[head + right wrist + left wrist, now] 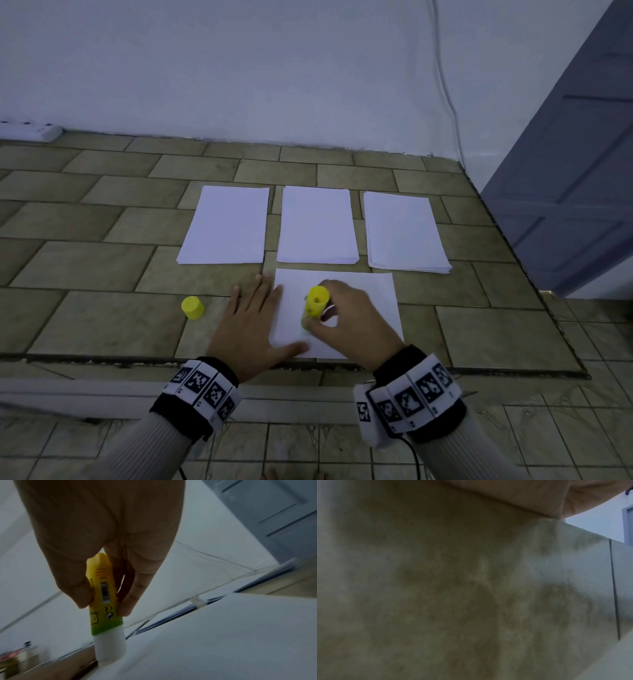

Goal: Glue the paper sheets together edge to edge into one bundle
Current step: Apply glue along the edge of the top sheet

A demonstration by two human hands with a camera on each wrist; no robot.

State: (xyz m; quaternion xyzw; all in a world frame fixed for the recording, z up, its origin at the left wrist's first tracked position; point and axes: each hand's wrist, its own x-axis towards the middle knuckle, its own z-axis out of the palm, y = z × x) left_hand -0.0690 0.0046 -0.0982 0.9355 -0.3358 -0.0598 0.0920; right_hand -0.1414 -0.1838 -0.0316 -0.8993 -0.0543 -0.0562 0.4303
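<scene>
On the tiled ledge, head view: a single sheet lies nearest the person, its long axis running left to right, while three stacks sit in a row behind it with their long axes pointing away toward the wall. Left hand, fingers straight and spread, presses flat on the sheet's left margin. Right hand pinches the glue stick, which stands nearly upright with its base toward the camera and its tip down near the sheet's left part. Its cap stands on the tiles, well apart to the left. Judged good practice: keep the flat hand close to the stroke so the sheet cannot creep, and run an even band along one edge only.

Left wrist view: blurred tile fills the frame; part of the palm shows at top, nothing held.

Right wrist view: thumb and fingers grip the yellow barrel at mid-length; the white glue end points down and meets the sheet close to its edge. Light pressure seems wise, lest the paper wrinkle.
</scene>
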